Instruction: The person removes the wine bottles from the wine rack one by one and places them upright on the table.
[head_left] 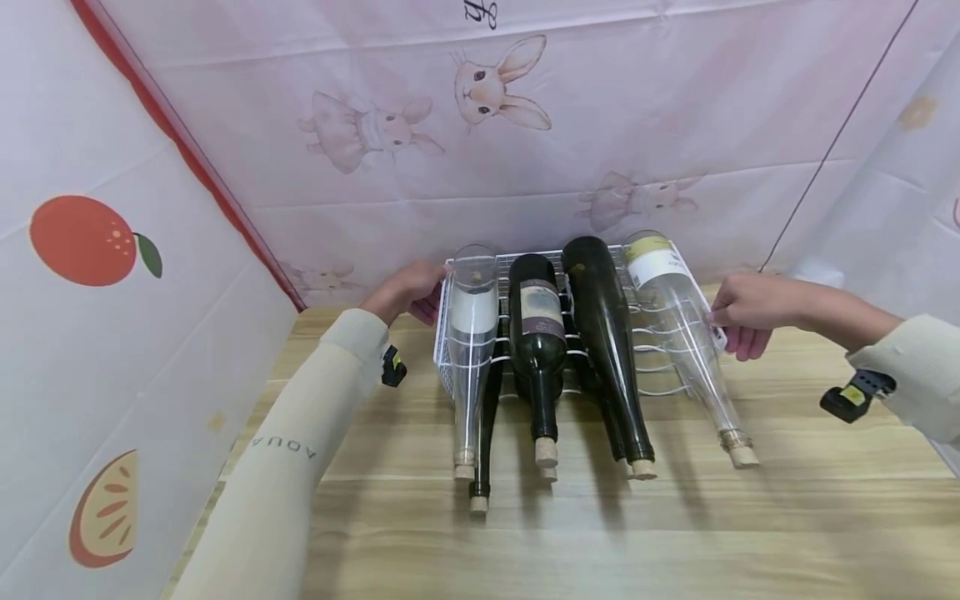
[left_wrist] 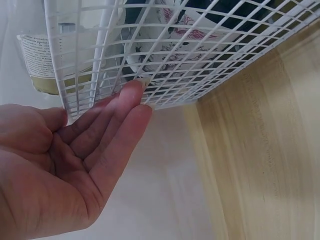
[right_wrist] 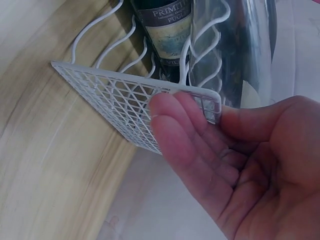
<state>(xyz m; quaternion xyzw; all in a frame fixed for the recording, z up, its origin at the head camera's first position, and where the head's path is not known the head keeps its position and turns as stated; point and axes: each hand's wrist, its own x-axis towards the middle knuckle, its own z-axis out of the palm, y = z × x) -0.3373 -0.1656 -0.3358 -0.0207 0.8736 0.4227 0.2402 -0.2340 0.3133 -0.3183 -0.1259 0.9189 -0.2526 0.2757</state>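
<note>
A white wire-mesh wine rack (head_left: 444,333) stands on the wooden table, holding two layers of corked bottles with necks toward me. On top lie a clear bottle (head_left: 472,312), a dark labelled bottle (head_left: 537,321), a dark green bottle (head_left: 602,304) and another clear bottle (head_left: 678,312). Beneath them a lower dark bottle (head_left: 488,433) pokes out; others below are mostly hidden. My left hand (head_left: 412,290) grips the rack's left side, fingers against the outer mesh (left_wrist: 165,65). At the right side my right hand (head_left: 744,312) pinches the upper edge between thumb and fingers (right_wrist: 177,145).
The wooden table (head_left: 600,542) extends in front of the bottle necks. Behind the rack rises a pink rabbit-print sheet (head_left: 525,167), and a fruit-print sheet (head_left: 112,350) hangs on the left. Corks (head_left: 742,456) overhang the table in front.
</note>
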